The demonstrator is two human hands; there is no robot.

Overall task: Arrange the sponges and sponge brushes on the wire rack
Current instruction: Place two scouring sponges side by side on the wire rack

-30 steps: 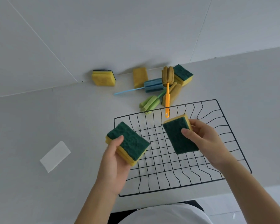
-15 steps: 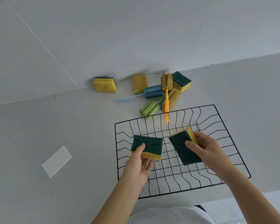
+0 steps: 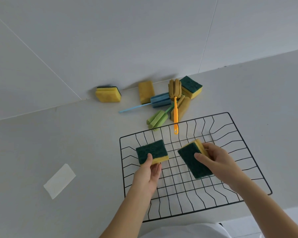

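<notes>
- The left hand (image 3: pixel 147 174) pinches a green-topped yellow sponge (image 3: pixel 151 151) by its near edge, thumb on the green face and fingers underneath, over the left part of the wire rack (image 3: pixel 179 169).
- The right hand (image 3: pixel 215 162) grips a second green-topped sponge (image 3: pixel 191 157) from its right side, thumb across the green face, over the middle of the rack. This sponge sits at an angle; whether either sponge touches the wires cannot be told.
- The black wire rack lies flat on a pale countertop (image 3: pixel 41 143), close to the person's body.
- Just beyond the rack's far edge lies a loose pile: an orange-handled sponge brush (image 3: pixel 175 100) whose handle end reaches over the rack's rim, a green sponge brush (image 3: pixel 156 119), a blue sponge brush (image 3: pixel 159 100), and a sponge beneath the orange handle (image 3: pixel 183 105).
- Against the wall sit three more sponges: one with green up at the right (image 3: pixel 191 87), one yellow in the middle (image 3: pixel 145 91), one yellow apart at the left (image 3: pixel 108 94).
- A white rectangular slip (image 3: pixel 59 180) lies on the countertop, well to the left of the rack.
</notes>
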